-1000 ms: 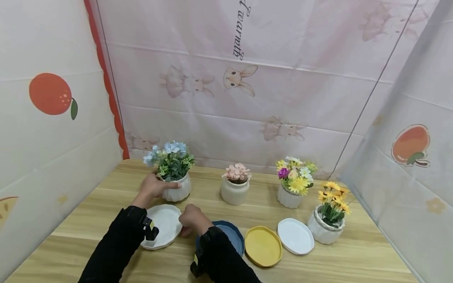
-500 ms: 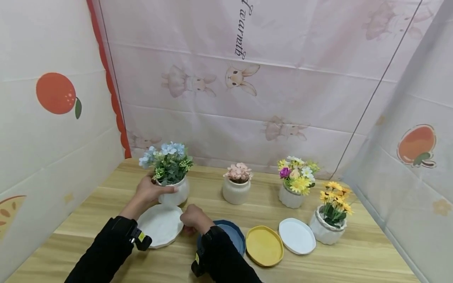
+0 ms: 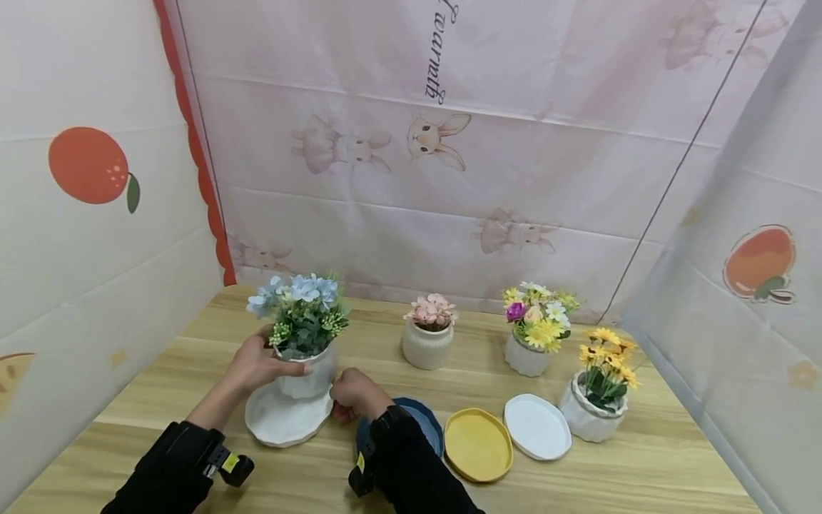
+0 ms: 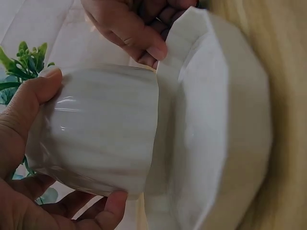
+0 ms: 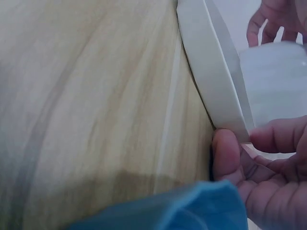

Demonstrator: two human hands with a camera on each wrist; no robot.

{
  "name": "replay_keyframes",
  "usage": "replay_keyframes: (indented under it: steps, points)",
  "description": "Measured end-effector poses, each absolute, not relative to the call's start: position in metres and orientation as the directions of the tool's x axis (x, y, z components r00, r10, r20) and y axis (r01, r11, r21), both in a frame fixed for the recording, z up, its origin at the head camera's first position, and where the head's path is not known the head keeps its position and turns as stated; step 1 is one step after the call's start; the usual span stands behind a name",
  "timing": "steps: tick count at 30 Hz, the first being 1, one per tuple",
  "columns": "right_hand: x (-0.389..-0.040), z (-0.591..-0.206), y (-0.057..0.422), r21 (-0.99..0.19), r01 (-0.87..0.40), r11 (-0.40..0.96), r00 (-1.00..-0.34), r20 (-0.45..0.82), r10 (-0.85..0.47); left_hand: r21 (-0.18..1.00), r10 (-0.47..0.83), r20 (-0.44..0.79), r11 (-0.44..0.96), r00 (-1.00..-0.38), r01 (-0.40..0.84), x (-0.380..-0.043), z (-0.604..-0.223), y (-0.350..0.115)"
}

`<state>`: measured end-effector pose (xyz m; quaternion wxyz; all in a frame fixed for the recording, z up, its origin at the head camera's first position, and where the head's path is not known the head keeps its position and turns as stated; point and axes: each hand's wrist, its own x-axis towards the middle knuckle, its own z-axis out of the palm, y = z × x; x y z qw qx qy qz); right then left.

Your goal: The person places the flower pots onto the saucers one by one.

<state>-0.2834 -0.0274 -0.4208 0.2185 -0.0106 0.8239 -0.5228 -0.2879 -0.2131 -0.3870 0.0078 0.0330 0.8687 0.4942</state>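
My left hand (image 3: pixel 257 365) grips a white ribbed flower pot (image 3: pixel 315 378) planted with blue artificial flowers (image 3: pixel 302 293). The pot is at the far part of a white saucer (image 3: pixel 279 425); whether its base touches the saucer cannot be told. Thumb and fingers lie on opposite sides of the pot (image 4: pixel 100 129) in the left wrist view. At the saucer's right rim, my right hand (image 3: pixel 359 394) pinches the edge between thumb and fingers, as the right wrist view shows on the saucer wall (image 5: pixel 211 67).
Partly under my right forearm lies a blue saucer (image 3: pixel 424 421). Beside it are a yellow saucer (image 3: pixel 478 446) and a smaller white saucer (image 3: pixel 537 428). Behind stand pots with pink flowers (image 3: pixel 432 310), mixed flowers (image 3: pixel 539 321) and orange-yellow flowers (image 3: pixel 604 364). Printed cloth walls (image 3: pixel 359 235) border the table.
My left hand has brought the blue-flower pot nearer, from behind the saucer to over its far part. The right hand has stayed at the saucer's rim.
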Motion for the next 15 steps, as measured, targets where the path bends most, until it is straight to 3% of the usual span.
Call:
replay_keyframes:
  steps: [7,15]
  points:
    - [-0.283,-0.423,-0.027,-0.882,0.207,0.423,-0.907,-0.334,-0.254,0.872,0.101,0.028,0.484,-0.994,0.074,-0.271,-0.388,-0.217]
    - [-0.284,-0.421,-0.030,-0.846,0.162,0.507,-0.919,-0.317,-0.236,0.861,0.131,0.042,0.498,-0.990,0.102,-0.259,-0.389,-0.224]
